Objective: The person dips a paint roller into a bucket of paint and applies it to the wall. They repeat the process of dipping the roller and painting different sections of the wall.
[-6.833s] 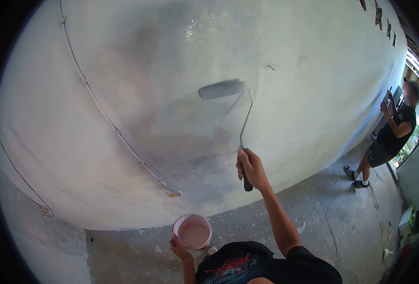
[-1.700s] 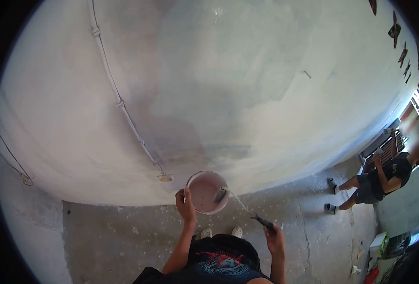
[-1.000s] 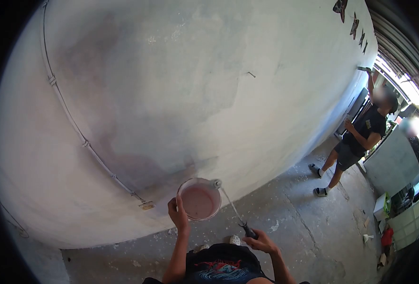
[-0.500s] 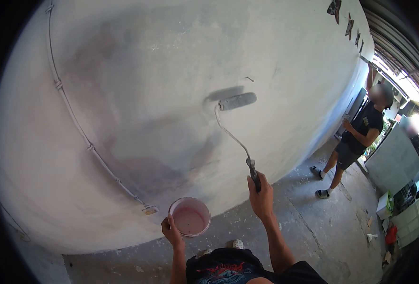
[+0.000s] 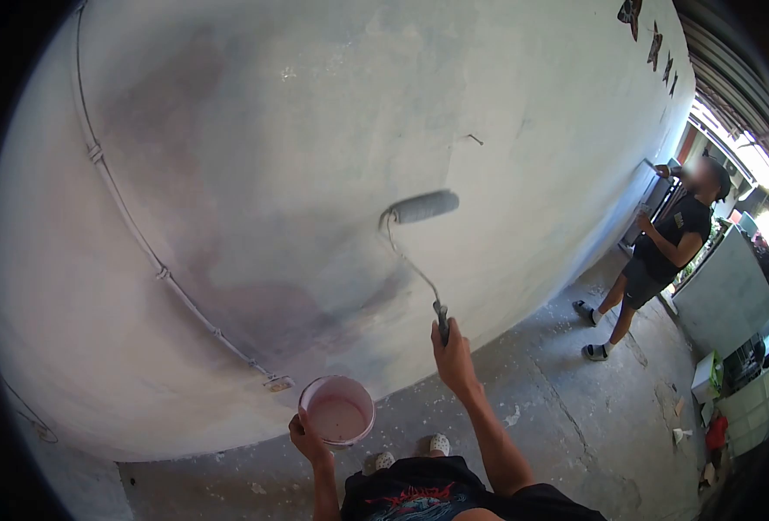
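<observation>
Two hands are in my view, and both are busy. My right hand (image 5: 454, 356) is clenched round the dark grip of the roller (image 5: 425, 207), with the arm stretched up and away from me. The roller's grey sleeve lies against the wall (image 5: 271, 156) near the middle of the scene, tilted slightly up to the right. Its bent wire frame runs down to the grip.

My left hand (image 5: 304, 437) is low and near, grasping the near-left rim of the pot (image 5: 336, 411) and holding it upright above the floor (image 5: 593, 417). Pale pink paint shows inside the pot. It hangs left of the roller and below it, well apart from it.

On the wall a cable (image 5: 158, 271) runs down from the far left to a small box (image 5: 278, 383), just beside the pot's far rim. The wall looks patchy, darker around the roller and to its left. My shoes (image 5: 439, 445) show on the spattered floor between my arms.

To the right stands another person (image 5: 662, 252) in dark clothes, close to the wall, with one arm raised. I cannot tell what that hand holds.
</observation>
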### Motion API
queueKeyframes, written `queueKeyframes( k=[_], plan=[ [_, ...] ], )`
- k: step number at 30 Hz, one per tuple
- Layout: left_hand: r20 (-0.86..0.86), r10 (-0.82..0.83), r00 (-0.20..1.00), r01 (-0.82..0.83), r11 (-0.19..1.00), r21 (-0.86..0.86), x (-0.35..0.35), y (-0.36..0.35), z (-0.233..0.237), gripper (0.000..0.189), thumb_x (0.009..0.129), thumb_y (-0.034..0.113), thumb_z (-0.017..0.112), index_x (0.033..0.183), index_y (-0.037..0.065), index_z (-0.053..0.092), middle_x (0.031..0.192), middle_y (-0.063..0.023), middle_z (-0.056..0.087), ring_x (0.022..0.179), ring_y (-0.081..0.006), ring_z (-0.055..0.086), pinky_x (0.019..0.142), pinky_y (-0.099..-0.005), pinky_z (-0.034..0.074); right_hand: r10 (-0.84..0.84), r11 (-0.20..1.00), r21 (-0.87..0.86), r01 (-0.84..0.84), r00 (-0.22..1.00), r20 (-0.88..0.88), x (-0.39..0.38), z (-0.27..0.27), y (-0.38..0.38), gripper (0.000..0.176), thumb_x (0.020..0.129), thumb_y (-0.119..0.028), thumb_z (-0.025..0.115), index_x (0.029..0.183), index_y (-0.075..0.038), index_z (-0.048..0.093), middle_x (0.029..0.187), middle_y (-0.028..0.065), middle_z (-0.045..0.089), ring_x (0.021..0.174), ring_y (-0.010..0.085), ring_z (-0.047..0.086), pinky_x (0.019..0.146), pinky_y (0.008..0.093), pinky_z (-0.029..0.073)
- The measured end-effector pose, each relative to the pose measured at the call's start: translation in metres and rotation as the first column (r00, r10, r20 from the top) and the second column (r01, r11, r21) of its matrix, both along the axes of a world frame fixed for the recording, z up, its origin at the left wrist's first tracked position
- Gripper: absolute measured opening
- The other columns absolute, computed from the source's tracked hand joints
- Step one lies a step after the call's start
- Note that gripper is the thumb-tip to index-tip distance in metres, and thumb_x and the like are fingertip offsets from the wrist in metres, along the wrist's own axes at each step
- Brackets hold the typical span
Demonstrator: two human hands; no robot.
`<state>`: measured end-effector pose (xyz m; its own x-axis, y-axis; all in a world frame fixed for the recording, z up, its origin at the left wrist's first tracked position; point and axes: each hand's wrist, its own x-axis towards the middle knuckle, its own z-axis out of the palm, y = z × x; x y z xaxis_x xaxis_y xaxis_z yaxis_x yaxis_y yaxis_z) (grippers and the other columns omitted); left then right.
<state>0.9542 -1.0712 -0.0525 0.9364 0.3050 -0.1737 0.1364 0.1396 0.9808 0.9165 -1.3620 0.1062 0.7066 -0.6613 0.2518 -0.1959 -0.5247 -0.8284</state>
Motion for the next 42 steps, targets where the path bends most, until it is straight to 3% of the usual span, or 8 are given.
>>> queueKeyframes(
  k=[8, 14, 18, 24, 27, 33, 35, 42],
  plan=[
    [-0.023, -0.061, 0.998, 0.061, 0.998, 0.02, 0.016, -0.011, -0.016, 0.046, 0.096, 0.041, 0.061, 0.106, -0.004, 0.058, 0.103, -0.0112, 0.06, 0.093, -0.0201, 0.059, 0.084, -0.0346, 0.048, 0.018, 0.99, 0.14, 0.004, 0.988, -0.154, -0.017, -0.074, 0.013, 0.029, 0.1, -0.027, 0.052, 0.094, 0.001, 0.046, 0.063, 0.0277, 0.054, 0.065, 0.0532, 0.052, 0.054, 0.0524, 0.038],
    [-0.021, -0.06, 0.998, 0.059, 0.998, -0.021, 0.021, -0.024, -0.004, 0.043, 0.095, 0.042, 0.061, 0.1, 0.0, 0.057, 0.098, -0.0107, 0.06, 0.092, -0.0205, 0.06, 0.083, -0.0354, 0.049, -0.001, 0.997, 0.079, 0.008, 0.996, -0.087, -0.023, -0.117, 0.012, 0.028, 0.099, -0.024, 0.055, 0.092, 0.003, 0.048, 0.06, 0.023, 0.052, 0.049, 0.0391, 0.046, 0.05, 0.0458, 0.038],
    [-0.018, -0.084, 0.996, 0.083, 0.996, -0.009, 0.026, -0.022, -0.015, 0.045, 0.096, 0.041, 0.061, 0.103, -0.003, 0.057, 0.1, -0.0098, 0.058, 0.09, -0.0196, 0.056, 0.083, -0.0342, 0.047, 0.022, 0.989, 0.151, 0.007, 0.981, -0.19, -0.019, -0.075, 0.009, 0.029, 0.1, -0.025, 0.052, 0.094, 0.002, 0.046, 0.065, 0.0282, 0.055, 0.067, 0.053, 0.053, 0.056, 0.0521, 0.039],
    [0.01, -0.11, 0.994, 0.11, 0.994, -0.026, 0.031, -0.029, -0.006, 0.044, 0.096, 0.04, 0.061, 0.103, -0.003, 0.057, 0.1, -0.0104, 0.058, 0.091, -0.0198, 0.056, 0.083, -0.0359, 0.047, -0.038, 0.999, 0.017, 0.039, 0.999, -0.023, 0.0, 0.031, -0.003, 0.03, 0.1, -0.024, 0.054, 0.09, 0.004, 0.048, 0.059, 0.0229, 0.051, 0.049, 0.0352, 0.039, 0.05, 0.044, 0.038],
    [0.003, -0.105, 0.994, 0.105, 0.994, -0.019, 0.03, -0.032, -0.004, 0.043, 0.096, 0.039, 0.061, 0.103, -0.003, 0.057, 0.098, -0.0109, 0.059, 0.09, -0.0202, 0.056, 0.083, -0.0363, 0.047, 0.003, 1.0, 0.017, -0.002, 1.0, -0.018, 0.003, 0.054, -0.004, 0.028, 0.101, -0.022, 0.052, 0.094, 0.004, 0.045, 0.062, 0.0263, 0.053, 0.059, 0.0503, 0.047, 0.053, 0.0483, 0.038],
    [0.002, -0.139, 0.99, 0.139, 0.99, 0.005, 0.028, -0.034, -0.006, 0.043, 0.096, 0.039, 0.061, 0.103, -0.003, 0.057, 0.097, -0.01, 0.058, 0.089, -0.0197, 0.056, 0.083, -0.0352, 0.047, -0.02, 0.996, 0.084, 0.02, 1.0, -0.004, 0.004, 0.006, 0.006, 0.028, 0.099, -0.021, 0.055, 0.089, 0.004, 0.047, 0.061, 0.0235, 0.051, 0.053, 0.0367, 0.033, 0.051, 0.0437, 0.037],
    [-0.018, -0.124, 0.992, 0.123, 0.991, -0.05, 0.024, -0.035, -0.001, 0.043, 0.096, 0.04, 0.061, 0.102, -0.003, 0.057, 0.096, -0.0093, 0.058, 0.088, -0.0191, 0.055, 0.082, -0.0341, 0.046, 0.009, 0.997, 0.081, -0.005, 0.998, -0.058, -0.004, -0.026, 0.008, 0.028, 0.1, -0.023, 0.053, 0.094, 0.004, 0.046, 0.063, 0.0259, 0.053, 0.059, 0.0496, 0.05, 0.053, 0.047, 0.04],
    [0.008, -0.117, 0.993, 0.117, 0.993, 0.024, 0.026, -0.029, -0.02, 0.046, 0.096, 0.042, 0.062, 0.102, -0.003, 0.057, 0.095, -0.0087, 0.058, 0.088, -0.0188, 0.055, 0.082, -0.0324, 0.046, 0.052, 0.993, 0.113, -0.027, 0.973, -0.226, -0.031, -0.084, 0.008, 0.027, 0.099, -0.022, 0.053, 0.093, 0.004, 0.047, 0.069, 0.0296, 0.057, 0.07, 0.0519, 0.056, 0.057, 0.0523, 0.041]
  ],
)
